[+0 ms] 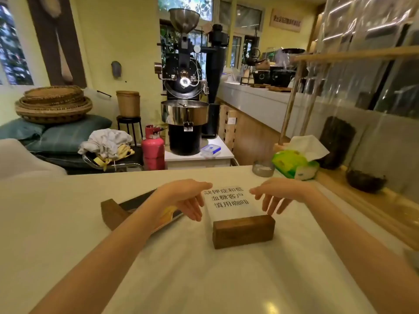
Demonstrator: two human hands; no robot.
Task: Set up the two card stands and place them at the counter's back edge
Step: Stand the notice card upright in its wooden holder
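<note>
Both the left hand (184,199) and right hand (277,196) were open, flanking the clear printed card (229,200) upright in its dark wooden block (243,231). The second stand (136,211) lay flat at nine o'clock. A careless squeeze could tip the card out of its slot.

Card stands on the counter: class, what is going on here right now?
A person works bare-handed at a white counter. Both open hands, the left hand and the right hand, flank an upright clear card with printed text, slotted into a wooden block; neither clearly touches it. A second stand lies flat to the left, not yet set up. Neither stand is at the back edge.
</note>
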